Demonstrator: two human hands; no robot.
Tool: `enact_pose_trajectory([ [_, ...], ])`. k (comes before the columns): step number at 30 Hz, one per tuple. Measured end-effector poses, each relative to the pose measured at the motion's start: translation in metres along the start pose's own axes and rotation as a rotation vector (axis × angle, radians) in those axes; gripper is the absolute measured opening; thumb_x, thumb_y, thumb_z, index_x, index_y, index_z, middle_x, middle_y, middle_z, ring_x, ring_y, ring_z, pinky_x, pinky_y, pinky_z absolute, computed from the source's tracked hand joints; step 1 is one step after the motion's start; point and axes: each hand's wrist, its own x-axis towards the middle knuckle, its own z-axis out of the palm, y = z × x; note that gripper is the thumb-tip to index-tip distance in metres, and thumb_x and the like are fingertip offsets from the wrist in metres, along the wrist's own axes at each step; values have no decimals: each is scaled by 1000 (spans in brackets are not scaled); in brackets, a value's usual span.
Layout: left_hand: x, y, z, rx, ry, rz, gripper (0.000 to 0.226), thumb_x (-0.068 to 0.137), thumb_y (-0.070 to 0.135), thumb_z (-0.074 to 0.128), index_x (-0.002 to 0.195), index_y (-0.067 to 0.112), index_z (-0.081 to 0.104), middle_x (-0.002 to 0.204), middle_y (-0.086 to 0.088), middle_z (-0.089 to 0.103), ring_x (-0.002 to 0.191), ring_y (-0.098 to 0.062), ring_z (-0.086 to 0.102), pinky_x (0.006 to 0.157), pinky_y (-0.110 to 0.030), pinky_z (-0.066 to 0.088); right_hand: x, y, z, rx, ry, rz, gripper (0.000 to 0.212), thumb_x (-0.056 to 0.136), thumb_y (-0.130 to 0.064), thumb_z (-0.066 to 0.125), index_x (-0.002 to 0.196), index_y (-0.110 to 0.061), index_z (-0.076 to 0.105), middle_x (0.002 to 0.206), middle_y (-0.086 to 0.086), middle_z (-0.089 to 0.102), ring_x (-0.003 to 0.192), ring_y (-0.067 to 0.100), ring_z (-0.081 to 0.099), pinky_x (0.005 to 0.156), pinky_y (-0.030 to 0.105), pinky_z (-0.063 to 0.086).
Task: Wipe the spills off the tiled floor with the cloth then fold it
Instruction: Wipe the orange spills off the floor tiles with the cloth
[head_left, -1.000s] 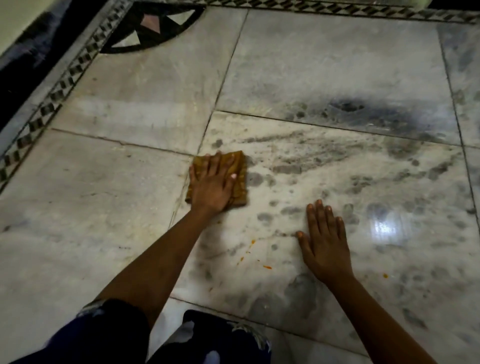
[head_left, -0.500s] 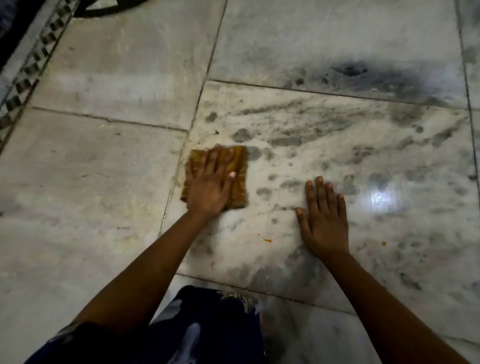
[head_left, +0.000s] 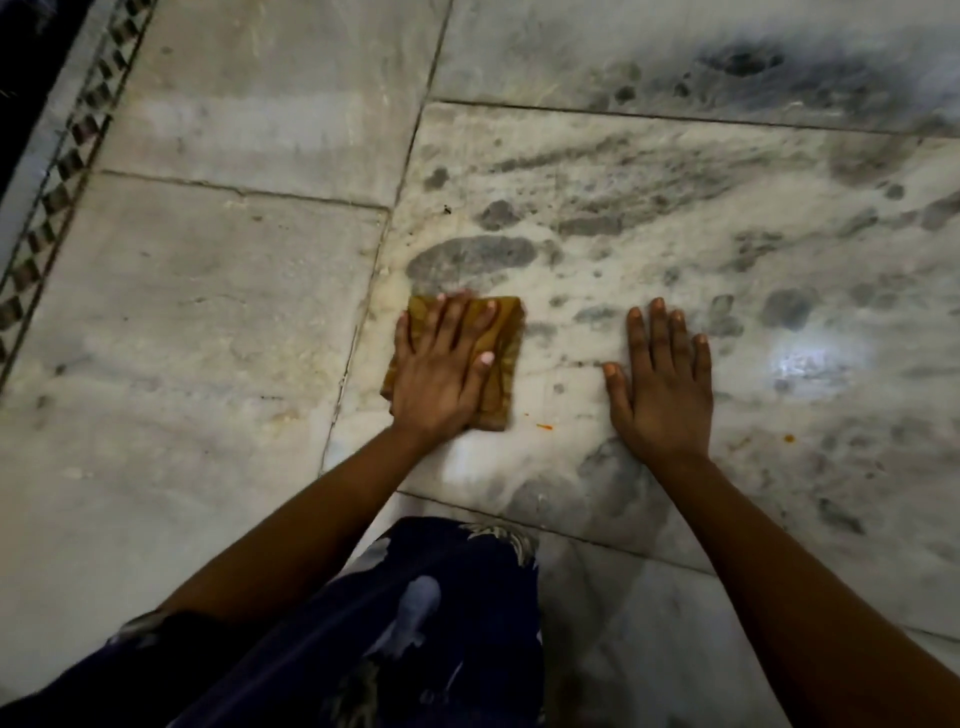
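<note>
Pale marble tiled floor, grey-veined, dark grout lines crossing. On it lies a folded mustard cloth under the flat left hand; the right hand rests flat nearby. Orange specks dot the tile between them.

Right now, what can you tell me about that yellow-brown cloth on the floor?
The mustard-brown folded cloth looks like soft, slightly creased fabric folded into a small square pad. It lies flat on the pale grey-veined marble floor tile, just right of a tile joint. The left hand presses flat on it with straight, spread fingers, covering most of it; only its right side and far edge show. A tiny orange crumb lies just past its near right corner.
</note>
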Motion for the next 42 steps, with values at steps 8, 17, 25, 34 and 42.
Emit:
enact_pose_trajectory([
  [8, -90, 25, 12, 46, 21, -151, 58, 92, 44, 24, 147, 27, 19, 156, -5, 20, 143, -24, 11, 114, -50, 5, 0, -1, -1, 9, 7, -3, 65, 93, -44, 21, 149, -11, 20, 156, 13, 16, 144, 29, 14, 116, 46, 9],
  [17, 49, 17, -8, 71, -146, -35, 59, 94, 51, 18, 149, 32, 11, 158, -3, 11, 146, -26, 5, 112, -52, -1, 1, -2, -1, -10, -8, -10, 65, 93, -44, 19, 149, -11, 20, 156, 14, 16, 144, 29, 13, 116, 44, 4],
  [25, -53, 75, 12, 48, -144, 238, 59, 94, 45, 19, 149, 24, 15, 157, -9, 14, 145, -29, 5, 113, -55, -2, 0, 4, -1, 11, -18, -36, 67, 92, -48, 12, 150, -13, 12, 157, 12, 8, 145, 27, 6, 116, 41, -1],
  [34, 44, 45, 3, 77, -148, 57, 59, 94, 51, 15, 149, 30, 6, 159, -5, 7, 146, -26, 1, 113, -50, -6, 3, 19, -6, -45, -71, -115, 64, 93, -47, 14, 150, -17, 13, 157, 9, 10, 145, 24, 8, 114, 36, -5],
  [42, -11, 58, 12, 54, -109, 176, 62, 93, 49, 12, 149, 24, 6, 157, -7, 4, 145, -26, 0, 114, -51, -4, 4, 33, -6, -22, -5, -131, 59, 95, -47, 21, 149, -22, 20, 156, 11, 14, 144, 28, 12, 115, 39, 1],
])
